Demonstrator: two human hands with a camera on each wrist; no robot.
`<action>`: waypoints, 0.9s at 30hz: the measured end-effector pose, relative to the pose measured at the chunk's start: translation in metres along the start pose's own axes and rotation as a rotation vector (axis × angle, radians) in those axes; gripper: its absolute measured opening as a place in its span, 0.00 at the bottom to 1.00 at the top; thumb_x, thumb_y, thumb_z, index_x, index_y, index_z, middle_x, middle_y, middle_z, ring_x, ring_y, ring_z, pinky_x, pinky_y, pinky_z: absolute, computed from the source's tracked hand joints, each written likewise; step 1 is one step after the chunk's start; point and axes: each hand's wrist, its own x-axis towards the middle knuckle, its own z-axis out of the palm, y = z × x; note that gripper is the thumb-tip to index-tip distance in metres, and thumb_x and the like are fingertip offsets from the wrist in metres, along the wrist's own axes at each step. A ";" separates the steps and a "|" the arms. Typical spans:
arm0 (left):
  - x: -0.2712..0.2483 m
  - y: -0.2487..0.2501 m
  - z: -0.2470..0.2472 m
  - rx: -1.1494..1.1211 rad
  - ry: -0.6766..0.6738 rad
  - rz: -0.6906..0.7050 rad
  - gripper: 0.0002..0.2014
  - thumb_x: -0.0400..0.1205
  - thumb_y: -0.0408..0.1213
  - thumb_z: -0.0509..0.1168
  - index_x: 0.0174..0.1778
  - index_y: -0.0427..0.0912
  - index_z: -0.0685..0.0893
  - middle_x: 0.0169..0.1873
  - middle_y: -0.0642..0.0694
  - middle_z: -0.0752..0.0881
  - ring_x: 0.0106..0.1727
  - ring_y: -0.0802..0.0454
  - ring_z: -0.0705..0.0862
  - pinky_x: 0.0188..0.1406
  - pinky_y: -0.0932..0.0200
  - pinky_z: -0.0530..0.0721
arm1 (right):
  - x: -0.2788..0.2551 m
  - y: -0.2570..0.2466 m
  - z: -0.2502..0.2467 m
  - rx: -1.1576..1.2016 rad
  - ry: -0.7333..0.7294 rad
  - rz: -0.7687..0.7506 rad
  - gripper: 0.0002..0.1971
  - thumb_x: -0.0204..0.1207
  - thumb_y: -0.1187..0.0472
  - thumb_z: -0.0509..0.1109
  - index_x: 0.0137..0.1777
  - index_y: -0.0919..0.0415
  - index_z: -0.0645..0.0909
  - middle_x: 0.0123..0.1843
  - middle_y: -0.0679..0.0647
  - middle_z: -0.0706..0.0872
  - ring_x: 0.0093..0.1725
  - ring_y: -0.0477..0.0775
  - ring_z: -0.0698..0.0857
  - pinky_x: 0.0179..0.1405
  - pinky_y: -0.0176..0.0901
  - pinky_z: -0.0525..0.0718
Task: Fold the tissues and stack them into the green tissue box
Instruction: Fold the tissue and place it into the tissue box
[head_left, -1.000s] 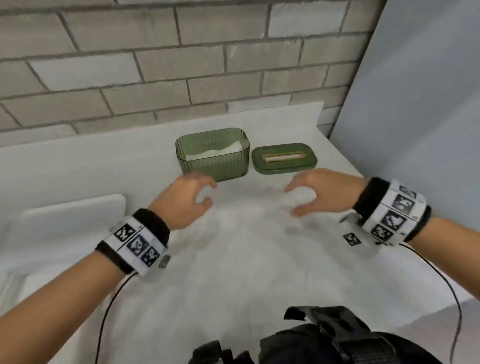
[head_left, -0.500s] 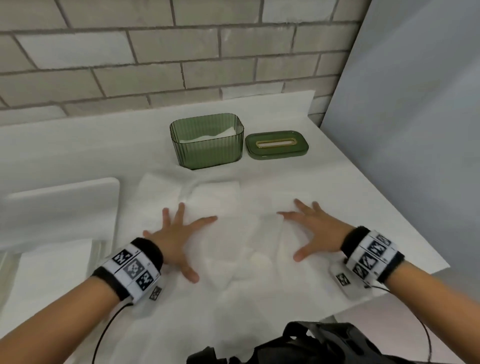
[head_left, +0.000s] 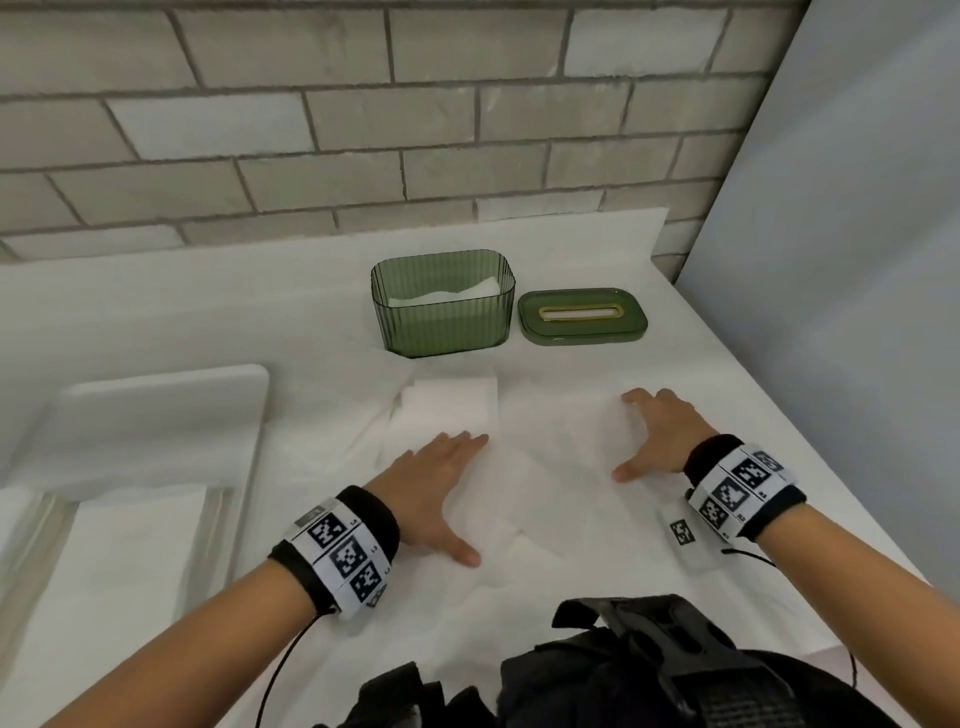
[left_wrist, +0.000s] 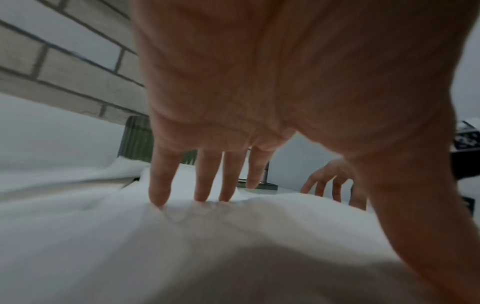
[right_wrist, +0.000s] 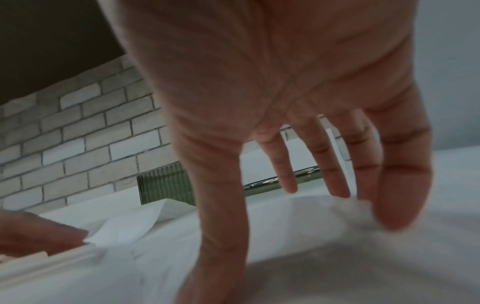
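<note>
1. Brick wall backs a white surface (head_left: 727, 395). Head view: both hands flat and spread on one tissue (head_left: 550, 467), left hand (head_left: 436, 488), right hand (head_left: 660, 436); box (head_left: 441, 312) stands far, lid (head_left: 582, 317) off at its right. Half a second ago the hands lay nearer.
2. Left wrist: fingertips (left_wrist: 158, 197) press the sheet; soft, light, tearable.
3. Right wrist: fingers (right_wrist: 400, 185) spread; I'd pinch the corners.

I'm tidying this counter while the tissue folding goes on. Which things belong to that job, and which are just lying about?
Part of the job:
- tissue spread under both hands
- folded tissue beyond the left hand
- green box, tissues inside
- lid, off, beside the box
- right hand

Just lying about:
- white tray at left
</note>
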 end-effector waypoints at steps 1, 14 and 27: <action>0.002 0.002 -0.002 0.030 -0.002 0.010 0.66 0.62 0.62 0.79 0.85 0.53 0.39 0.86 0.50 0.44 0.86 0.50 0.44 0.84 0.40 0.49 | 0.002 -0.001 0.000 0.010 0.006 0.007 0.57 0.53 0.48 0.88 0.79 0.53 0.59 0.72 0.60 0.68 0.72 0.64 0.71 0.70 0.53 0.75; 0.001 -0.005 -0.027 -0.112 0.250 -0.068 0.21 0.75 0.48 0.75 0.58 0.39 0.85 0.54 0.39 0.85 0.55 0.44 0.82 0.55 0.56 0.77 | -0.032 -0.013 -0.047 0.419 0.365 -0.404 0.26 0.65 0.67 0.81 0.57 0.41 0.80 0.41 0.53 0.80 0.36 0.53 0.78 0.37 0.42 0.79; -0.042 0.006 -0.059 -1.104 0.950 0.180 0.06 0.83 0.35 0.67 0.52 0.38 0.86 0.39 0.42 0.93 0.36 0.49 0.90 0.36 0.53 0.87 | -0.086 -0.071 -0.058 1.433 0.120 -0.643 0.15 0.72 0.66 0.71 0.58 0.69 0.85 0.50 0.60 0.92 0.47 0.53 0.92 0.44 0.37 0.87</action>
